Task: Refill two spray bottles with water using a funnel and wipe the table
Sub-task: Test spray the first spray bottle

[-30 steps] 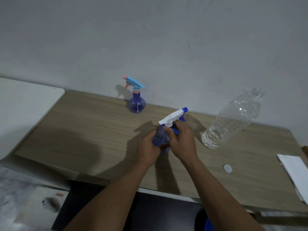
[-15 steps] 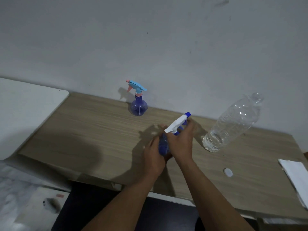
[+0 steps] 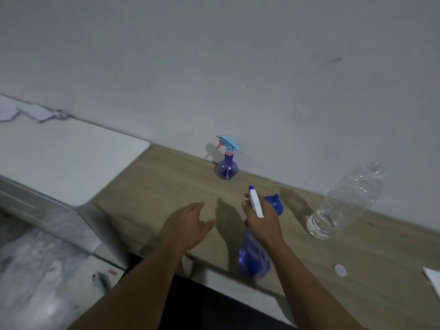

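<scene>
My right hand (image 3: 262,222) grips the neck of a blue spray bottle (image 3: 254,257) with a white trigger head (image 3: 256,203), lifted off the wooden table (image 3: 166,186) and tilted toward me. My left hand (image 3: 188,222) hovers just left of it, fingers spread, holding nothing. A second purple spray bottle (image 3: 227,166) with a light blue and pink head stands upright by the wall. A large clear water bottle (image 3: 345,203), uncapped and with a little water at the bottom, stands at the right. Its white cap (image 3: 340,270) lies on the table. No funnel shows.
A white cloth or paper (image 3: 434,279) lies at the table's right edge, partly cut off. A white surface (image 3: 59,158) adjoins the table on the left. The wall runs along the table's back edge.
My left hand has let go of the blue bottle and moved left. My right hand has lifted the bottle off the table and tilted it. The camera view has shifted left.
</scene>
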Motion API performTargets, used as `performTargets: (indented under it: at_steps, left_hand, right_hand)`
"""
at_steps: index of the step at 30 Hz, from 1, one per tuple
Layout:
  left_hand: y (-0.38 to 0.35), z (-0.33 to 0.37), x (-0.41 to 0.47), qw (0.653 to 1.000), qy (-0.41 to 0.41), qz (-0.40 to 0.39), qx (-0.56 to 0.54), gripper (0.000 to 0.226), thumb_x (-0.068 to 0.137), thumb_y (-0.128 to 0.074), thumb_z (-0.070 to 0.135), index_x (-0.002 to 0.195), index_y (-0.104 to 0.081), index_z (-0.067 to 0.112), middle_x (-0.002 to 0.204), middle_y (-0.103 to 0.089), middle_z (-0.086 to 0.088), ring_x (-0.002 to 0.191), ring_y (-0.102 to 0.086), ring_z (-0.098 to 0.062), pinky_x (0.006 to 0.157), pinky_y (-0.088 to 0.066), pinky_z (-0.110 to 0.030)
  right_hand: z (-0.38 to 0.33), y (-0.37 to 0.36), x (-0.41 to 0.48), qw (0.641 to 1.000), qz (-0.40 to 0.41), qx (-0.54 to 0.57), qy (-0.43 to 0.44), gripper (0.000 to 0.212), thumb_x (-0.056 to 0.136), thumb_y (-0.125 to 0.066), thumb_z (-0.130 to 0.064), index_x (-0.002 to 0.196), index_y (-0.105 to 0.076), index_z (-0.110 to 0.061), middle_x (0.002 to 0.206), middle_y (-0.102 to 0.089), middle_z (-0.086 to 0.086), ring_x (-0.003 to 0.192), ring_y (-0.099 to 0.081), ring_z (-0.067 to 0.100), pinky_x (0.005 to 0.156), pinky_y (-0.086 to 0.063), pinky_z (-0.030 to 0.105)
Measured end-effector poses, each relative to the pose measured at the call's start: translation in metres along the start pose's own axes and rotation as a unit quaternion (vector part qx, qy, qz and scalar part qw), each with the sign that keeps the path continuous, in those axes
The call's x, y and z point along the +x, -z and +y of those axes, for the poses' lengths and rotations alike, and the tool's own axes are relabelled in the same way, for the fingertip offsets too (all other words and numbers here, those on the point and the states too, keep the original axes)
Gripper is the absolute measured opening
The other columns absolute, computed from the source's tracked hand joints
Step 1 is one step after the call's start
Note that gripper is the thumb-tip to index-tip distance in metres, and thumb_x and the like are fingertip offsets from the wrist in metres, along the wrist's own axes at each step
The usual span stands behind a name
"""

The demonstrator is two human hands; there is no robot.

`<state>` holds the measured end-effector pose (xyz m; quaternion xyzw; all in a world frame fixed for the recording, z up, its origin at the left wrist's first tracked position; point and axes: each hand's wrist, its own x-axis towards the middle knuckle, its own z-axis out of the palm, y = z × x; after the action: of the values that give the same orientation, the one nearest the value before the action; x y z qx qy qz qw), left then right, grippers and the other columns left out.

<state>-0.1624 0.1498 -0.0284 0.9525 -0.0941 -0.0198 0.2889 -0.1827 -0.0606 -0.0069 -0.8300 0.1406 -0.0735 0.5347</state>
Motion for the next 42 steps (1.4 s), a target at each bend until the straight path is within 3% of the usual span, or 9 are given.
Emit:
performTargets:
  at_steps: [2, 5, 8, 13, 19, 30, 35, 42]
  left_hand:
    - [0.011, -0.014, -0.002, 0.999, 0.014, -0.001, 0.033, 0.072, 0.092, -0.060, 0.055, 0.149, -0.044, 0.015, 0.152, -0.048, -0.006, 0.137, -0.046, -0.023, 0.113, -0.037, -0.033]
    - [0.024, -0.029, -0.008, 0.997, 0.036, 0.003, 0.061, 0.076, 0.090, -0.061, 0.057, 0.149, -0.044, 0.013, 0.151, -0.048, -0.009, 0.136, -0.046, -0.026, 0.113, -0.038, -0.038]
    - [0.030, -0.039, -0.013, 0.995, 0.051, 0.009, 0.080, 0.078, 0.088, -0.062, 0.057, 0.149, -0.044, 0.012, 0.150, -0.049, -0.011, 0.137, -0.046, -0.027, 0.113, -0.038, -0.037]
    - [0.035, -0.045, -0.025, 0.993, 0.064, 0.012, 0.099, 0.077, 0.087, -0.062, 0.057, 0.148, -0.045, 0.014, 0.150, -0.049, -0.010, 0.138, -0.044, -0.027, 0.113, -0.039, -0.037]
    - [0.041, -0.047, -0.032, 0.993, 0.070, -0.002, 0.099, 0.078, 0.089, -0.060, 0.057, 0.150, -0.042, 0.013, 0.152, -0.047, -0.009, 0.140, -0.042, -0.026, 0.114, -0.037, -0.038]
    - [0.049, -0.045, -0.039, 0.992, 0.070, -0.005, 0.101, 0.079, 0.092, -0.058, 0.055, 0.154, -0.035, 0.011, 0.155, -0.041, -0.010, 0.142, -0.038, -0.027, 0.114, -0.037, -0.042]
    - [0.052, -0.043, -0.042, 0.992, 0.074, -0.008, 0.099, 0.080, 0.092, -0.058, 0.056, 0.154, -0.034, 0.011, 0.157, -0.039, -0.010, 0.144, -0.036, -0.027, 0.116, -0.035, -0.041]
    - [0.052, -0.036, -0.045, 0.992, 0.079, -0.015, 0.099, 0.081, 0.092, -0.058, 0.056, 0.154, -0.033, 0.010, 0.158, -0.038, -0.011, 0.145, -0.035, -0.028, 0.116, -0.034, -0.041]
  right_hand:
    - [-0.004, -0.008, -0.016, 0.998, -0.055, -0.031, -0.005, 0.012, 0.090, -0.062, -0.039, 0.088, -0.068, -0.029, 0.071, -0.069, -0.007, 0.065, -0.067, 0.015, 0.075, -0.059, 0.044]
    - [-0.007, -0.020, -0.039, 0.993, -0.102, -0.051, -0.020, 0.029, 0.084, -0.062, -0.048, 0.067, -0.060, -0.025, 0.056, -0.062, -0.003, 0.052, -0.059, 0.011, 0.063, -0.053, 0.037]
    - [-0.005, -0.029, -0.059, 0.986, -0.142, -0.079, -0.040, 0.032, 0.078, -0.059, -0.058, 0.066, -0.063, -0.028, 0.058, -0.066, -0.002, 0.056, -0.067, 0.017, 0.064, -0.053, 0.035]
    - [-0.003, -0.035, -0.078, 0.979, -0.156, -0.117, -0.058, 0.051, 0.071, -0.054, -0.066, 0.074, -0.068, -0.016, 0.070, -0.073, 0.004, 0.067, -0.070, 0.027, 0.073, -0.057, 0.042]
    - [-0.008, -0.028, -0.083, 0.978, -0.153, -0.132, -0.057, 0.055, 0.066, -0.054, -0.071, 0.069, -0.066, -0.018, 0.065, -0.071, 0.002, 0.063, -0.069, 0.024, 0.070, -0.055, 0.039]
    - [-0.010, -0.019, -0.094, 0.980, -0.153, -0.121, -0.044, 0.053, 0.068, -0.055, -0.064, 0.061, -0.062, -0.012, 0.064, -0.070, 0.009, 0.061, -0.069, 0.032, 0.068, -0.057, 0.046]
    - [-0.013, -0.012, -0.095, 0.982, -0.149, -0.115, -0.034, 0.060, 0.070, -0.056, -0.065, 0.073, -0.064, -0.006, 0.070, -0.071, 0.009, 0.062, -0.069, 0.032, 0.069, -0.057, 0.046]
    - [-0.016, -0.006, -0.096, 0.980, -0.154, -0.121, -0.042, 0.060, 0.070, -0.058, -0.069, 0.072, -0.068, -0.009, 0.068, -0.072, 0.009, 0.064, -0.070, 0.033, 0.073, -0.059, 0.050]
